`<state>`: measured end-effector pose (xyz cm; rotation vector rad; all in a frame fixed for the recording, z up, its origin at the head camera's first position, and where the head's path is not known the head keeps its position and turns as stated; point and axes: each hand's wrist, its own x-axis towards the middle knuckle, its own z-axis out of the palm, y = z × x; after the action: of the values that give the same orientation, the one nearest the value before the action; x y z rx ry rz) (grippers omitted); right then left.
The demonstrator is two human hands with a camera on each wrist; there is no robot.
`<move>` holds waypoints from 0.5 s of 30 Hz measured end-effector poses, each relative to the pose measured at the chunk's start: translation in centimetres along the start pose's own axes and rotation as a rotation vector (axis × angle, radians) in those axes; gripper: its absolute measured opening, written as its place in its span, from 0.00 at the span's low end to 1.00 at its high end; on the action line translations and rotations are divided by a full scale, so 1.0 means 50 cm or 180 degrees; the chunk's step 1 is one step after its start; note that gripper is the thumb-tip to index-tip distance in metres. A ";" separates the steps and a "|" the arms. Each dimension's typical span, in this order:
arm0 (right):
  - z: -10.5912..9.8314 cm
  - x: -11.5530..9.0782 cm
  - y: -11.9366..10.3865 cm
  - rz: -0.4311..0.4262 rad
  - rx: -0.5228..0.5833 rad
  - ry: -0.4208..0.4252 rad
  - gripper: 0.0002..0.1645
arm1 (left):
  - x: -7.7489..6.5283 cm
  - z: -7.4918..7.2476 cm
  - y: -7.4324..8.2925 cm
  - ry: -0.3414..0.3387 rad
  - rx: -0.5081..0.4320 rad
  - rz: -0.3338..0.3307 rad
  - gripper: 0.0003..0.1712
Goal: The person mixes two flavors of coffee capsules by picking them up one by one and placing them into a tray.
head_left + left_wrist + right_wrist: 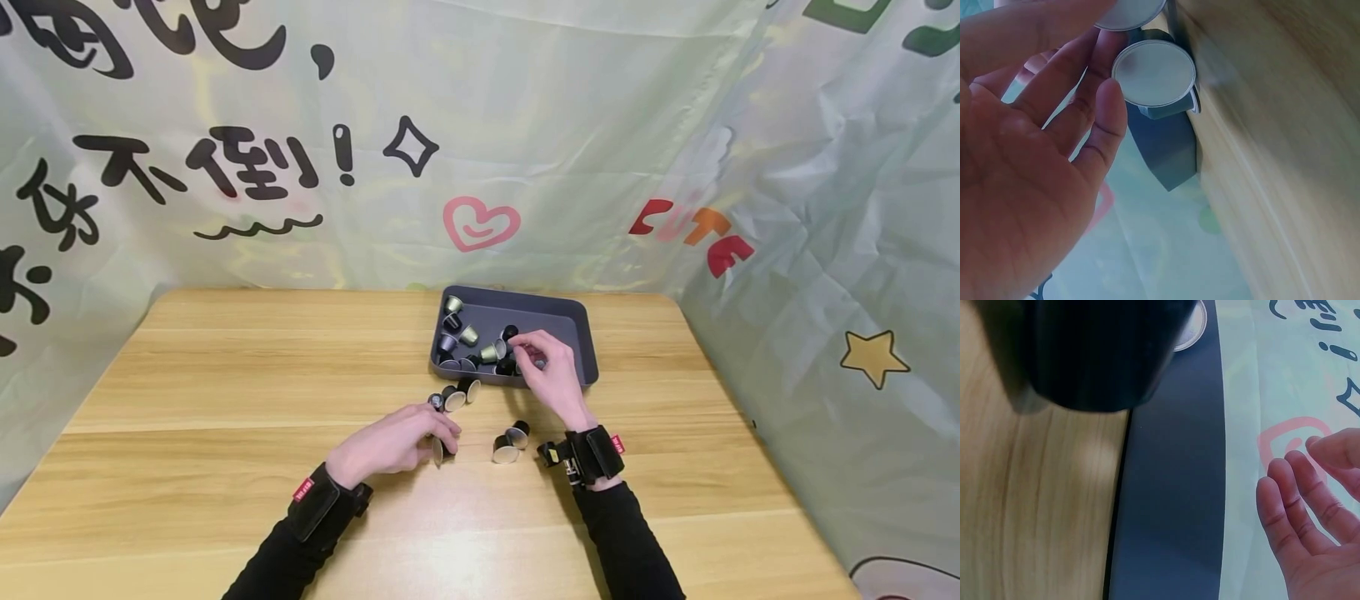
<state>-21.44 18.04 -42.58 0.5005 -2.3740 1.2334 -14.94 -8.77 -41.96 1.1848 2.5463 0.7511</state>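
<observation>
Left fingers: the left hand [392, 442] is grasping a black, cup-shaped capsule with a pale round lid [438, 452], low over the pale wooden bench [187, 433].
Capsule axis: running roughly crosswise, lid facing leftward; whether the bench is bearing it, I cannot tell.
Tray bearing: the dark grey, rectangular, round-cornered tray [558, 329] is lying ahead and rightward of that capsule.
Right fingers: the right hand [553, 371] is hovering over the tray, fingers looking released.
Loose pair: two black, pale-lidded capsules [506, 451] are sitting nearer the left fingers.
</observation>
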 end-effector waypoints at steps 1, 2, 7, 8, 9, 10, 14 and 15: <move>0.000 0.000 0.000 -0.0004 -0.0003 0.0000 0.08 | 0.000 0.000 0.001 -0.0002 -0.0009 0.0010 0.22; -0.001 0.000 0.000 -0.0008 -0.0005 0.0001 0.08 | 0.001 0.000 0.001 -0.0006 -0.0012 0.0015 0.22; -0.002 -0.001 -0.001 -0.0025 -0.0001 0.0012 0.08 | 0.001 0.002 0.002 0.0002 -0.0020 0.0054 0.22; -0.002 -0.001 -0.001 -0.0028 0.0003 0.0014 0.08 | 0.001 0.002 0.002 0.0011 -0.0023 0.0065 0.23; -0.003 -0.001 -0.001 -0.0030 0.0009 0.0014 0.08 | 0.001 0.003 0.002 0.0026 -0.0030 0.0082 0.23; -0.003 -0.001 -0.002 -0.0029 0.0012 0.0012 0.08 | 0.001 0.003 0.001 0.0037 -0.0037 0.0098 0.23; -0.003 -0.001 -0.003 -0.0014 0.0027 -0.0007 0.08 | 0.003 0.005 0.000 0.0066 -0.0035 0.0119 0.22; -0.003 -0.001 -0.003 -0.0010 0.0028 -0.0013 0.08 | 0.003 0.006 -0.001 0.0068 -0.0023 0.0117 0.22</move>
<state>-21.29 18.11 -42.44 0.5097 -2.3713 1.2431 -14.96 -8.57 -42.22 1.2309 2.5434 0.7849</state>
